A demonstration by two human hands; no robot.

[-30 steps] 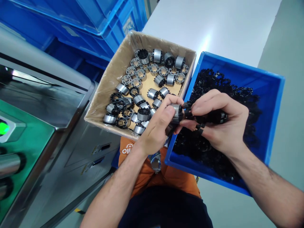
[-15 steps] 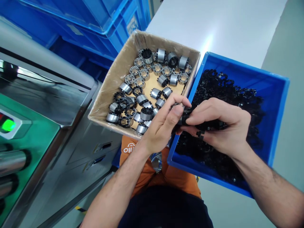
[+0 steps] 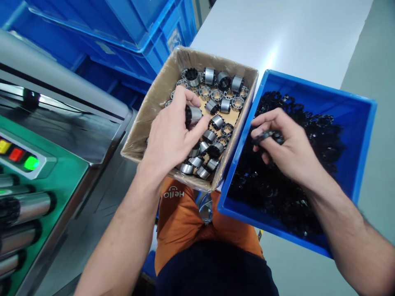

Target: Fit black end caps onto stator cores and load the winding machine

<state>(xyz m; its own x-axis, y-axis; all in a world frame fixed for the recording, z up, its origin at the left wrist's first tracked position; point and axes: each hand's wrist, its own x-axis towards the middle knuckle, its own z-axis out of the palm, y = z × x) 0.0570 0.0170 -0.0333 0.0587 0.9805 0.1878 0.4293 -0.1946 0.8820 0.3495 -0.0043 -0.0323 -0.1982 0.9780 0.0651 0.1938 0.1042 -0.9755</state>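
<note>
Over the cardboard box point(image 3: 212, 183), my left hand point(image 3: 173, 131) curls its fingers and thumb around a metal stator core point(image 3: 194, 115) with a black toothed end. Several similar cores point(image 3: 217, 121), some with black end pieces and some bare, lie below it in the box. My right hand point(image 3: 288, 148) is above the blue bin point(image 3: 348, 152), pinching a black plastic end piece point(image 3: 271, 136) between thumb and fingers. A heap of black plastic pieces point(image 3: 296, 197) fills much of that bin. My palm hides part of the cores on the box's left side.
At left stands a machine with a green panel point(image 3: 68, 172), lit buttons point(image 3: 31, 163) and metal cylinders point(image 3: 33, 205). Blue crates point(image 3: 129, 24) are stacked behind it. A white table point(image 3: 277, 28) extends at the back, beyond the box and bin.
My hands, together near the box's right edge before, have separated. The left went left over the box with a core; the right drew back slightly over the bin, holding a black piece.
</note>
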